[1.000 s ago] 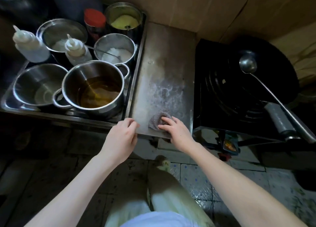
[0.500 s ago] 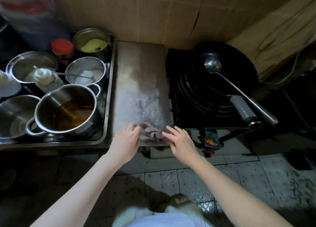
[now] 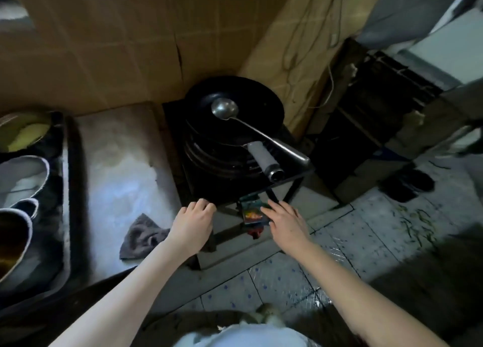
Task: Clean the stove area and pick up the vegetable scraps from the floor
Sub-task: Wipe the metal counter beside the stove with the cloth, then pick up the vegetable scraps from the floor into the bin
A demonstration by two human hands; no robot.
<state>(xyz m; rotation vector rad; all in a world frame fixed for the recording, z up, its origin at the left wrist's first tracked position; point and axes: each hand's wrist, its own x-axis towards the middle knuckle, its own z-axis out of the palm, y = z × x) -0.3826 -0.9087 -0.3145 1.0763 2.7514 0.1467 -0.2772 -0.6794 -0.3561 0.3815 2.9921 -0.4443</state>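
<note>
A grey cloth (image 3: 142, 238) lies crumpled at the front edge of the steel counter (image 3: 117, 169), with no hand on it. My left hand (image 3: 192, 225) is at the front left corner of the black stove (image 3: 206, 182), fingers curled at its edge, holding nothing. My right hand (image 3: 285, 220) is spread with its fingertips at a small coloured panel (image 3: 252, 213) on the stove's front. A black wok (image 3: 235, 111) with a metal ladle (image 3: 227, 109) sits on the burner. Green vegetable scraps (image 3: 415, 224) lie scattered on the tiled floor at the right.
Steel pots (image 3: 15, 179) stand in a tray at the left edge. Cardboard sheets (image 3: 104, 46) line the wall behind. A dark shelf unit (image 3: 371, 116) and black shoes (image 3: 407, 184) are to the right of the stove. The wok's grey handle (image 3: 264, 160) sticks out toward me.
Both hands left the cloth and moved right to the stove's front. The view swung right, showing more floor and the scraps.
</note>
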